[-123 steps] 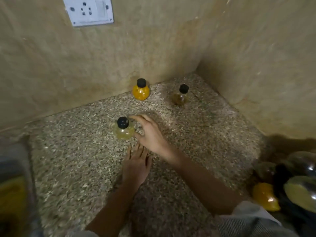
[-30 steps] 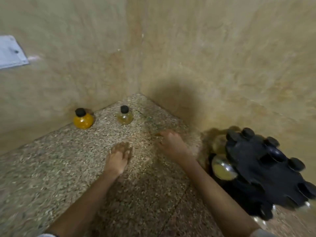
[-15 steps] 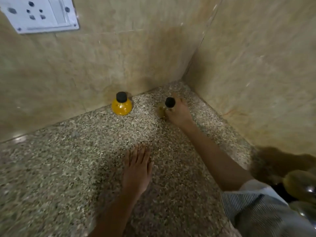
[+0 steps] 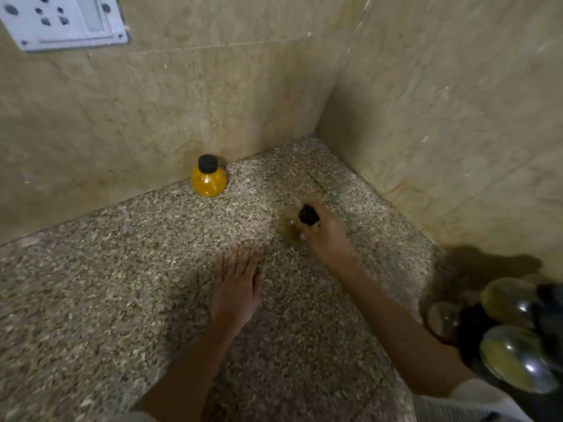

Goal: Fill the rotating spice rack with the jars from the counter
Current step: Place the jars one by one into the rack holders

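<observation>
A round orange-filled jar (image 4: 209,179) with a black cap stands on the speckled counter (image 4: 91,284) against the back wall. My right hand (image 4: 327,239) grips a small pale olive jar (image 4: 288,228) with a black cap, blurred with motion, near the corner. My left hand (image 4: 237,292) lies flat on the counter with straight fingers, holding nothing. The black rotating spice rack (image 4: 548,324) shows at the right edge, with round glass jars (image 4: 518,357) set in it.
Two beige stone walls meet in a corner behind the jars. A white socket plate (image 4: 61,21) is fixed to the back wall at top left. My right forearm crosses in front of the rack.
My right hand has closed round the olive jar in the corner and drawn it toward me and a little right. The left hand and the orange jar have stayed in place.
</observation>
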